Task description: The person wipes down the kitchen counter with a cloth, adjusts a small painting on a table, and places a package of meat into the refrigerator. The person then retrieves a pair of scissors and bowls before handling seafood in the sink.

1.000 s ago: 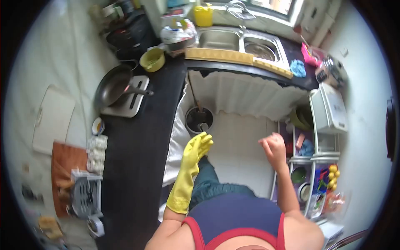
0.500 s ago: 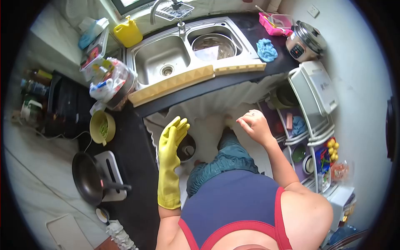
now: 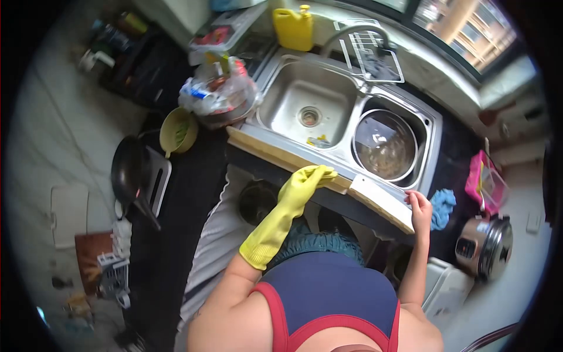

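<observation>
A yellow rubber glove (image 3: 272, 232) covers my left hand (image 3: 308, 183). Its fingers are stretched out over the front edge of the sink (image 3: 264, 120), close to the wooden-looking splash strip (image 3: 287, 158), and hold nothing. My right hand (image 3: 419, 210) is bare, with fingers curled in at the right end of the strip's pale section (image 3: 381, 202). I see nothing in it. Just to its right lies a crumpled blue cloth (image 3: 443, 209). In the right basin, a round metal pan (image 3: 384, 171) holds murky water. A small yellow-and-grey patch shows in the left basin, possibly a reflection.
A yellow jug (image 3: 293, 29) stands behind the sink beside the faucet (image 3: 355, 29). Left are a bag-filled bowl (image 3: 220, 97), a green bowl (image 3: 176, 132) and a frying pan (image 3: 132, 176). Right are a pink basket (image 3: 478, 182) and a rice cooker (image 3: 484, 246).
My view has turned and come nearer the sink. Both hands have moved forward to its front edge, the right one now close to the blue cloth.
</observation>
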The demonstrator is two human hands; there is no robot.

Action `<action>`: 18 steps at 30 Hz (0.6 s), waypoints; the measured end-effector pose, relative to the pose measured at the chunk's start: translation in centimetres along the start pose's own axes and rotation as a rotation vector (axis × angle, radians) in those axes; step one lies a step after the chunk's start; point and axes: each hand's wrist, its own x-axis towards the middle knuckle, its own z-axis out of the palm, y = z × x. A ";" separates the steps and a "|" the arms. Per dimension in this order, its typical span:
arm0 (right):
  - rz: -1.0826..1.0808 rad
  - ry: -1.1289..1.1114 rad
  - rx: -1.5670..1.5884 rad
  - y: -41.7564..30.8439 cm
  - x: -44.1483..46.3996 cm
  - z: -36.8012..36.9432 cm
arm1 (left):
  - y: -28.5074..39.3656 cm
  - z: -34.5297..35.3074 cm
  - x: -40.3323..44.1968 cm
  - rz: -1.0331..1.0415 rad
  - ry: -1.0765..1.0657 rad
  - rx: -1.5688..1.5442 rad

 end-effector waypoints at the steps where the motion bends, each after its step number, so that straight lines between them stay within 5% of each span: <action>1: -0.182 -0.037 -0.500 -1.3 1.5 -0.3 | -0.2 0.1 0.4 0.003 0.022 -0.010; 2: -0.392 -0.041 -0.991 -2.8 2.6 -0.5 | -0.3 0.0 0.7 0.002 0.032 -0.020; 6: -0.136 -0.148 -0.272 -3.1 6.2 1.6 | -0.7 -1.4 -0.4 -0.023 0.164 -0.033; 18: -0.892 -0.880 -0.410 -14.4 10.9 25.5 | -3.7 -12.7 -22.6 0.367 1.182 -0.420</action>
